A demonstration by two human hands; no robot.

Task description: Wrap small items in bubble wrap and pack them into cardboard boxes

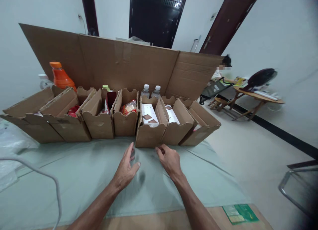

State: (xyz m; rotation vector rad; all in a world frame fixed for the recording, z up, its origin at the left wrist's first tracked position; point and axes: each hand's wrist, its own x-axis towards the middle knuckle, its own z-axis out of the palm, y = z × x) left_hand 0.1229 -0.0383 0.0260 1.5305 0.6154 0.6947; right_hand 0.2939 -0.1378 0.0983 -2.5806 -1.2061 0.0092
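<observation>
My left hand hovers just above the pale green cloth, fingers stretched out and thumb apart, holding nothing. My right hand lies a little to its right, fingers extended toward the base of a cardboard bin that holds white packets with brown squares. Its fingertips are at or very near the bin's front bottom edge. A row of several open cardboard bins stands along the far side of the cloth, holding packets and snacks.
A tall cardboard sheet stands behind the bins. An orange bottle and two water bottles sit at the back. A white cable curves at the left. A person sits by a wooden table at the right; a green mat lies near.
</observation>
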